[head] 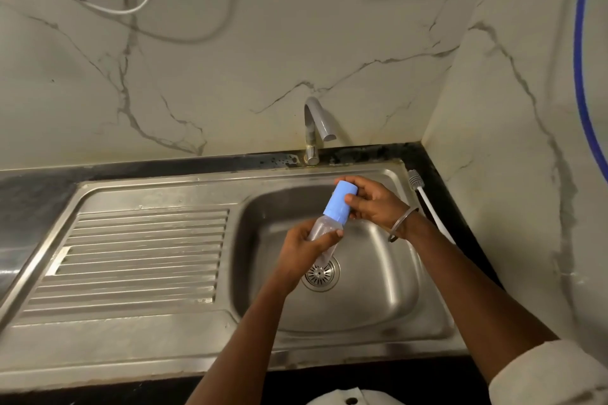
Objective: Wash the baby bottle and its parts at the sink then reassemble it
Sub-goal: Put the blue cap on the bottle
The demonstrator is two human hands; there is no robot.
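Note:
A clear baby bottle point(324, 229) with a light blue cap point(340, 202) is held tilted above the steel sink basin point(388, 289). My left hand point(304, 251) is wrapped around the clear body. My right hand point(373, 204) grips the blue cap from the right, fingers over its top end. The cap sits on the bottle's neck. The lower end of the bottle is hidden behind my left hand. No water runs from the tap point(317, 123).
A white bottle brush point(424, 197) lies on the dark counter right of the basin. The ribbed draining board point(141, 253) is to the left. The drain strainer point(320, 273) sits below the bottle. Marble walls close the back and right; cables hang at the top left.

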